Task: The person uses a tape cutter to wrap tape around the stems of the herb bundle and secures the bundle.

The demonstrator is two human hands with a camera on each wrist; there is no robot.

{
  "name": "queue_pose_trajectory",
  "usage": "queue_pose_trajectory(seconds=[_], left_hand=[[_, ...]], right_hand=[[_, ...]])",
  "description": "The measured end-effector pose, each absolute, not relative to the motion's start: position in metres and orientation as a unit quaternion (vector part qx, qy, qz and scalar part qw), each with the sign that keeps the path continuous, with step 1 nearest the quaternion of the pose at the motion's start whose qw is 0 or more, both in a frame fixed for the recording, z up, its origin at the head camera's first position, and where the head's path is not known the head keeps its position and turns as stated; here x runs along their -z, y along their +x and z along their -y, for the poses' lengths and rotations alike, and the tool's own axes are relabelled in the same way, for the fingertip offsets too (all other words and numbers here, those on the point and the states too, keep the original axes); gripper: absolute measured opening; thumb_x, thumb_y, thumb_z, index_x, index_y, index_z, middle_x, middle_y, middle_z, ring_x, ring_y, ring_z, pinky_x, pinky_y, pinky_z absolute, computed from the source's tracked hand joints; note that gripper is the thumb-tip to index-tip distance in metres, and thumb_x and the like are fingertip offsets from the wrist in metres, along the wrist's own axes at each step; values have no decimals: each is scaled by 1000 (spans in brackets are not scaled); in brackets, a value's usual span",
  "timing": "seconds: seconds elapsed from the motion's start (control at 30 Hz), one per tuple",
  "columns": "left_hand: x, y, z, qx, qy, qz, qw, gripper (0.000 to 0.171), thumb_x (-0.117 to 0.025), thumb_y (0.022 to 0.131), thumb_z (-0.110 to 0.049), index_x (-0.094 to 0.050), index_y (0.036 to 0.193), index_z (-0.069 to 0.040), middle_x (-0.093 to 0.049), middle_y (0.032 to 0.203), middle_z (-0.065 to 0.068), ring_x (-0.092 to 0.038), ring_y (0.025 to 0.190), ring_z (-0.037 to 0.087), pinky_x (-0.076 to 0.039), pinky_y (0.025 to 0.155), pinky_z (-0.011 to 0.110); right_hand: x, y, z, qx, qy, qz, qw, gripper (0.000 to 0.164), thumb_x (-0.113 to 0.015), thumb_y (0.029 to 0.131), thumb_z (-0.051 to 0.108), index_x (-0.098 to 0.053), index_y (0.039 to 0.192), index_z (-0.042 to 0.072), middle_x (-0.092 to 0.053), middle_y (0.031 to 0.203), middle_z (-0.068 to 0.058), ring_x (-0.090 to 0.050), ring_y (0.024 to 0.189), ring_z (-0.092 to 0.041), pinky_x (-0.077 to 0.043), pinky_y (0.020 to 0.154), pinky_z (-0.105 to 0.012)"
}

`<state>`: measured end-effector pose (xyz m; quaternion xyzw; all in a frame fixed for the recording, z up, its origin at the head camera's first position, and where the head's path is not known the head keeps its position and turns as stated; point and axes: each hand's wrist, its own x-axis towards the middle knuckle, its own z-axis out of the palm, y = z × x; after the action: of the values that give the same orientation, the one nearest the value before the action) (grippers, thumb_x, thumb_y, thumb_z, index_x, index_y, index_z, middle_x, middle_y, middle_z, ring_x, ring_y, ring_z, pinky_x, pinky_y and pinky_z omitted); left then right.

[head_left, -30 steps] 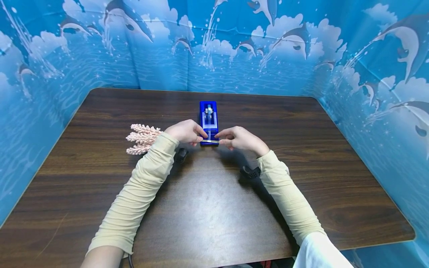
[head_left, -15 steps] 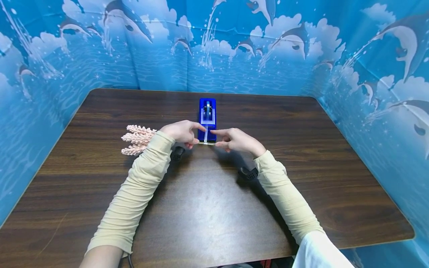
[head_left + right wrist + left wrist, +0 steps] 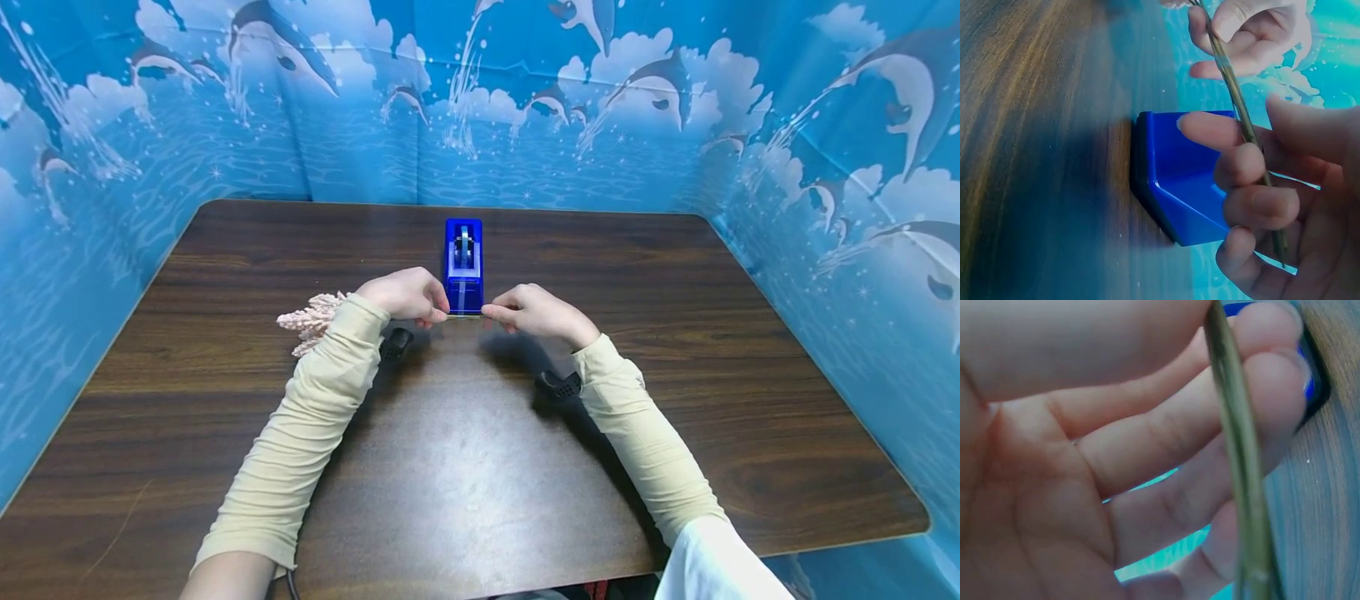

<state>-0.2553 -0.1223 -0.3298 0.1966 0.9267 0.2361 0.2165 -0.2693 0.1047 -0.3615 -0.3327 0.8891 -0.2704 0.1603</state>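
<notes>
My left hand (image 3: 405,296) pinches thin greenish-brown stems (image 3: 1235,94) between thumb and fingers. These stems belong to a bunch of pale pink flower sprigs (image 3: 309,322), partly hidden behind the left wrist. Fingers of my right hand (image 3: 536,311) curl round the stems' other end; the left wrist view (image 3: 1235,425) shows them blurred and close. A blue tape dispenser (image 3: 464,287) stands just beyond the hands, its front end near the stems. Clear tape (image 3: 462,297) runs down the dispenser's front, and a shiny translucent patch lies on the stems between the hands.
The dark wooden table (image 3: 450,467) spreads around the hands. A blue dolphin-print curtain (image 3: 480,108) hangs behind it and along its sides. A black wrist camera (image 3: 558,385) is strapped under the right wrist, another (image 3: 396,343) under the left.
Both index fingers, stretched forward over the tape half a second ago, have drawn back and curled onto the stems. The flower heads have turned and bunched closer. Earlier, the dispenser shifted slightly away.
</notes>
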Motion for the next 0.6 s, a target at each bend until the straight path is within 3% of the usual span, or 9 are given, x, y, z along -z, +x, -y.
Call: queue_pose_trajectory(seconds=[0.2,0.37,0.47,0.6], left_hand=[[329,-253,119,-226,194,-936,188,19,-65,89,-14,-70,81,2,-59,60,-3,-52,64,9,-43,68,24],[328,-252,118,-234,183,-932,206,22,-62,93,-20,-67,81,-2,-65,65,1,-64,67,17,-45,70,25],[329,-253,118,-250,173,-928,217,28,-55,97,-20,-67,80,-1,-64,62,1,-64,62,15,-47,66,24],[329,-253,119,-250,184,-931,194,28,-56,96,-17,-68,78,0,-62,59,-1,-57,58,8,-44,63,22]], right_hand=[[360,-270,-108,264,-330,-891,162,37,-51,101,26,-69,82,0,-55,64,-3,-46,58,-8,-38,59,-24],[357,-269,-112,277,-316,-893,162,32,-55,99,25,-68,83,1,-57,68,-5,-48,60,-11,-41,59,-26],[356,-270,-113,282,-316,-892,157,29,-56,98,25,-68,85,2,-59,70,-6,-50,61,-12,-42,59,-27],[356,-271,-113,285,-314,-893,148,27,-59,97,25,-68,86,3,-60,70,-8,-50,61,-12,-43,59,-27]])
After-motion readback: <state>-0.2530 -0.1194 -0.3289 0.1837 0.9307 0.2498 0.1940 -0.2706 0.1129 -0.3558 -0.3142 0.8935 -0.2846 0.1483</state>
